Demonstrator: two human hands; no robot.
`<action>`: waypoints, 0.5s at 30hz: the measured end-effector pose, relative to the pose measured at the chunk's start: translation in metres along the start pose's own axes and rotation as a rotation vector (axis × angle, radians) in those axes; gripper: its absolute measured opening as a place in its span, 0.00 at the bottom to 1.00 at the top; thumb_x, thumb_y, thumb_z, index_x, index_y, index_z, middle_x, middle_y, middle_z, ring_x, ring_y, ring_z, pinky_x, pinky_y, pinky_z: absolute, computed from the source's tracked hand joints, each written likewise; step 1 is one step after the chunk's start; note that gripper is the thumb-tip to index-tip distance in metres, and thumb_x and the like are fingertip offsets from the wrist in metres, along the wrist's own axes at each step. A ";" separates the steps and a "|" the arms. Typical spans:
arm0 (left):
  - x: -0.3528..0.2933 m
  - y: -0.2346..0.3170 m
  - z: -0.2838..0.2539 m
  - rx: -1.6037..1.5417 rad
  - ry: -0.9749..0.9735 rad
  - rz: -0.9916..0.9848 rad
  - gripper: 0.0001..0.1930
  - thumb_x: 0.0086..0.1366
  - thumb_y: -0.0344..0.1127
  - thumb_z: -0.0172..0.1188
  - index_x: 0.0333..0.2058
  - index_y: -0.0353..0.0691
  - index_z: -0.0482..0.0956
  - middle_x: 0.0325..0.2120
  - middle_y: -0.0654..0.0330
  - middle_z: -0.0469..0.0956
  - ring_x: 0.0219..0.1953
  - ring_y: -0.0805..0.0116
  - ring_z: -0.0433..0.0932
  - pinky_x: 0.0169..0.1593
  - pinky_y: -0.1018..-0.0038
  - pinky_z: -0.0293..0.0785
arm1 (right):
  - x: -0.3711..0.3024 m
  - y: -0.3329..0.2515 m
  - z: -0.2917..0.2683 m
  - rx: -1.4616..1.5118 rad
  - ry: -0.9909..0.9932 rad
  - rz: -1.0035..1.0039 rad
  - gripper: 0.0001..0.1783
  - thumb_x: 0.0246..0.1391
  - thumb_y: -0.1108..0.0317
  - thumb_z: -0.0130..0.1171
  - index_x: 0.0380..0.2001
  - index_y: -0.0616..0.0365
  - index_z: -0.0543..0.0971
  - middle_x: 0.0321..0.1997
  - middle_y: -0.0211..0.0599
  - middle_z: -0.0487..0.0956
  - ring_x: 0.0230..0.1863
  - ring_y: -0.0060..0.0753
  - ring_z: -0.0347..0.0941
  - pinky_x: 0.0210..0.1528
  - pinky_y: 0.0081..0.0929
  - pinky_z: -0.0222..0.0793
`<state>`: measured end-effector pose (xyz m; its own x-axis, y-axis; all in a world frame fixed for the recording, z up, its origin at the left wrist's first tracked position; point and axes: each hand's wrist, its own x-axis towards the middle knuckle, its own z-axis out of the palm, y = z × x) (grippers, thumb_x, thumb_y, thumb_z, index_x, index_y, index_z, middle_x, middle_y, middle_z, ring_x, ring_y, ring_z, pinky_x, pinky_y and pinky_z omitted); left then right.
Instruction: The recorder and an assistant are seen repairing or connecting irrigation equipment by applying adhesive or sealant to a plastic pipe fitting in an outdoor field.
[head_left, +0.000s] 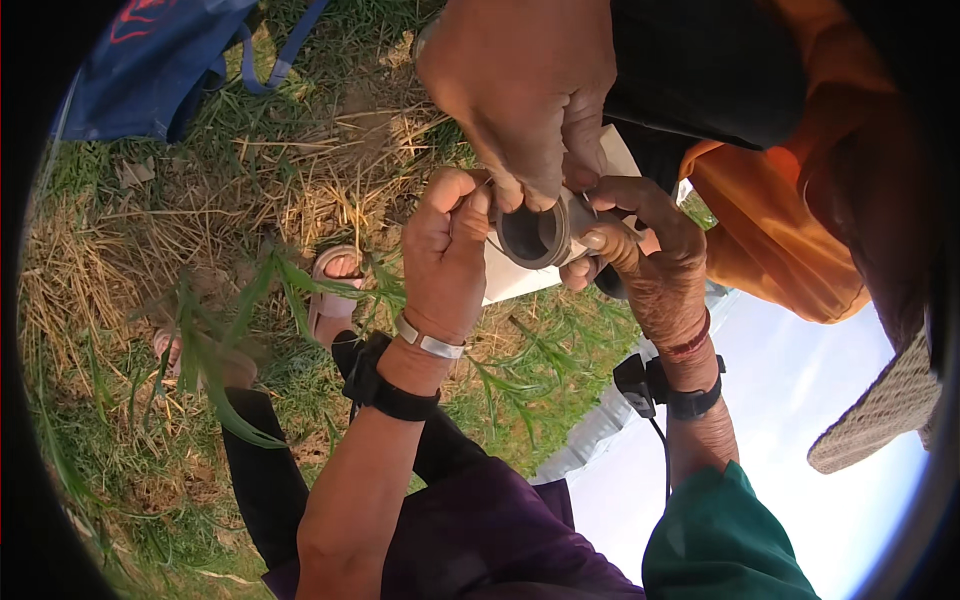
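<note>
A short grey pipe fitting (pixel 532 240) with a round, open mouth is in the middle of the view. My right hand (pixel 655 235) is closed around its right side, thumb and fingers on the body. Close to the left of the rim, my left hand (pixel 445 245) has thumb and forefinger pinched together. What they pinch, perhaps something thin, is too small to make out. From above, another person's hand (pixel 525 90) reaches down with its fingertips at the fitting's upper rim. Part of a pale flat sheet (pixel 515 282) shows behind the fitting and hands.
Grass and dry straw (pixel 280 190) cover the ground. A dark blue bag (pixel 150 75) lies at the upper left. Sandalled feet (pixel 335 290) stand left of my left hand. A person in orange clothing (pixel 780 240) is close at the right, near a woven brim (pixel 880 410).
</note>
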<state>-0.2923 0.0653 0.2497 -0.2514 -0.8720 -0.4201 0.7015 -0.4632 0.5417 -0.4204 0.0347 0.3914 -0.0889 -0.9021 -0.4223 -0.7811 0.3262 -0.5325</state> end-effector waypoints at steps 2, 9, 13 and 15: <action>0.002 0.003 -0.003 0.041 0.004 0.000 0.06 0.73 0.30 0.48 0.39 0.35 0.72 0.33 0.67 0.72 0.32 0.82 0.67 0.37 0.81 0.67 | 0.001 -0.006 0.005 0.062 0.021 0.041 0.15 0.48 0.73 0.69 0.39 0.65 0.79 0.42 0.39 0.81 0.39 0.29 0.79 0.41 0.24 0.76; 0.006 0.012 -0.010 0.075 -0.015 -0.051 0.08 0.73 0.32 0.49 0.33 0.37 0.70 0.29 0.68 0.71 0.28 0.83 0.67 0.30 0.82 0.69 | 0.004 -0.007 0.018 0.030 0.092 -0.010 0.12 0.52 0.75 0.66 0.39 0.67 0.79 0.42 0.40 0.80 0.30 0.25 0.78 0.27 0.21 0.75; 0.005 0.011 -0.008 0.054 0.018 0.016 0.10 0.73 0.33 0.49 0.31 0.37 0.69 0.26 0.69 0.70 0.26 0.83 0.68 0.29 0.82 0.71 | 0.001 -0.018 0.026 0.065 0.148 0.058 0.10 0.52 0.75 0.65 0.38 0.67 0.80 0.41 0.40 0.80 0.28 0.23 0.78 0.24 0.17 0.73; 0.005 0.016 -0.006 0.169 0.019 0.013 0.10 0.72 0.32 0.49 0.30 0.37 0.70 0.24 0.67 0.69 0.25 0.82 0.67 0.29 0.81 0.68 | 0.000 -0.018 0.025 0.028 0.155 0.050 0.09 0.53 0.75 0.65 0.38 0.66 0.80 0.41 0.40 0.80 0.27 0.22 0.77 0.22 0.16 0.71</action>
<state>-0.2782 0.0549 0.2515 -0.2291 -0.8755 -0.4254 0.5821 -0.4735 0.6610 -0.3906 0.0358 0.3826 -0.2228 -0.9168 -0.3316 -0.7559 0.3772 -0.5351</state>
